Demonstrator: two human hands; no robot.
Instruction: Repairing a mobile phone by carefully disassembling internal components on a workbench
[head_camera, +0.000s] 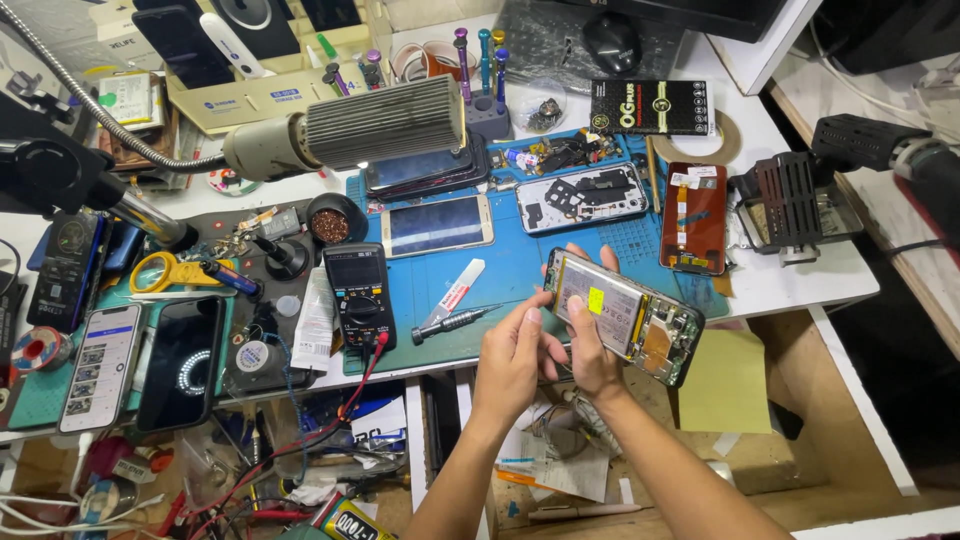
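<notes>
I hold an opened phone (628, 316) without its back cover, showing a battery with a yellow sticker and circuit boards, tilted over the front edge of the blue work mat (520, 270). My right hand (592, 350) grips the phone from below, with fingertips showing behind its top edge. My left hand (510, 355) is at the phone's lower left end, thumb touching the frame. A small grey screwdriver (455, 322) lies on the mat just left of my left hand.
On the mat lie a black multimeter (362, 295) with red leads, a gold phone (437, 224), a white phone back frame (582, 197) and a red phone part (695, 218). A ribbed lamp head (350, 125) hangs over the back. Two phones (100, 365) lie at left.
</notes>
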